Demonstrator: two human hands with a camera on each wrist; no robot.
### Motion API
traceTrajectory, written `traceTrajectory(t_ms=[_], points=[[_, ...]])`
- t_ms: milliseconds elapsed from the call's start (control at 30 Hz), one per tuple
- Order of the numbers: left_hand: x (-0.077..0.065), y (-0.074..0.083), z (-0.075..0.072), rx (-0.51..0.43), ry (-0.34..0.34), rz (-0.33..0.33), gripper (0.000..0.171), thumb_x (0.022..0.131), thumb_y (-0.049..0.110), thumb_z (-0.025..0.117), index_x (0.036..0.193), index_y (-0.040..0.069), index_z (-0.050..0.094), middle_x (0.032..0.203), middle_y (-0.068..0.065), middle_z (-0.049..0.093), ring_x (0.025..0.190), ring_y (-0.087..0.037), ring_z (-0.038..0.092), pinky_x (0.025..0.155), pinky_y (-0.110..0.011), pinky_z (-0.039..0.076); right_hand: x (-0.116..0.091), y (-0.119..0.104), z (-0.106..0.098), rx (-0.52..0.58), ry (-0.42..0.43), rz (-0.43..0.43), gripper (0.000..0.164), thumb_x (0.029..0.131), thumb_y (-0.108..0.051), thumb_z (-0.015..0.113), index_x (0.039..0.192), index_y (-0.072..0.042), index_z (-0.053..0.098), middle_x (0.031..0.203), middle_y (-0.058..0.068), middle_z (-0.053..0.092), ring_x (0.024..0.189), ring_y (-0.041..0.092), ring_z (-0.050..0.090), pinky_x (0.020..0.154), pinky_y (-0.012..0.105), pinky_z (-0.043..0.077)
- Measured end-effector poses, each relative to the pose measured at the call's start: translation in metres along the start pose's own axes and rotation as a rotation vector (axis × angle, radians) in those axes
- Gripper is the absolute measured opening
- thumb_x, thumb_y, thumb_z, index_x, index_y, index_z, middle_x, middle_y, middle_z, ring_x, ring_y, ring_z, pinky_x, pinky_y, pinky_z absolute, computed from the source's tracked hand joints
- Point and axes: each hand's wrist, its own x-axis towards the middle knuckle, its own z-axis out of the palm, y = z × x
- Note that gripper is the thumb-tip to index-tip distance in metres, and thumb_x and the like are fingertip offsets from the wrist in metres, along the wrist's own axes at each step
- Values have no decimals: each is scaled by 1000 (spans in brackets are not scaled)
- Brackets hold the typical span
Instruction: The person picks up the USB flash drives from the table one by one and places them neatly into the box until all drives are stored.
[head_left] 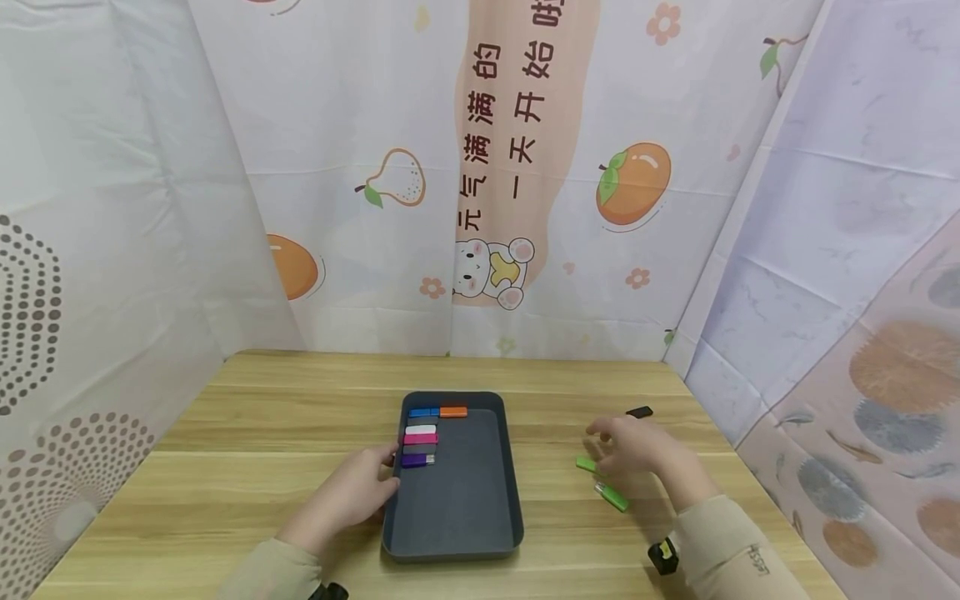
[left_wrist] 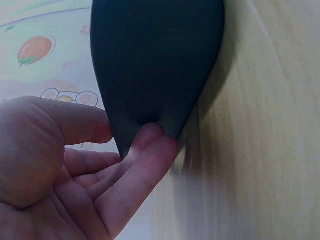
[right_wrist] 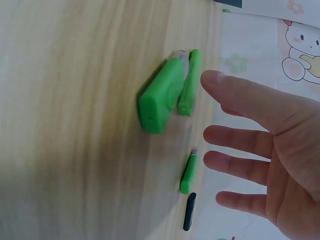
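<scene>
- Wood-grain table [head_left: 292, 400] underlying both hands
- Left hand [head_left: 354, 489] gripping dark-grey rectangular plastic tray [head_left: 465, 504]
- Right hand [head_left: 636, 448] hanging wide near slim bright-green plastic sticks [head_left: 614, 498]; side-pinching seems surest

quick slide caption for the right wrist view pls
Empty right grip near three green sticks and one dark stick on a wood-grain table.

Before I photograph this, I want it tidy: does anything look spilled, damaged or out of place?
Nothing looks spilled or damaged. Mildly odd: in the tray, the orange stick sits right of the blue stick, alone outside the column of sticks along the left side.
</scene>
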Motion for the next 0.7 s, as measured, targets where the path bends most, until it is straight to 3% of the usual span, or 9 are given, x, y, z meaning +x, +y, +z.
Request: traceTrajectory(t_ms=[367,700], points=[[0,1,-1,-3,-2,-1,50,94,6,68,141,-7,54,125,-21,66,124,-43,58,102,-62,46,-3,2,7,-21,10,18,59,71,-20,91,126,-14,70,114,7,69,106,30,64,91,56,54],[0,0,0,9,-2,-1,51,94,6,68,141,-7,54,126,-21,66,125,-43,58,102,-62,45,-5,0,11,-11,11,-22,41,74,-17,90,112,-18,74,103,0,70,98,23,64,87,50,55]])
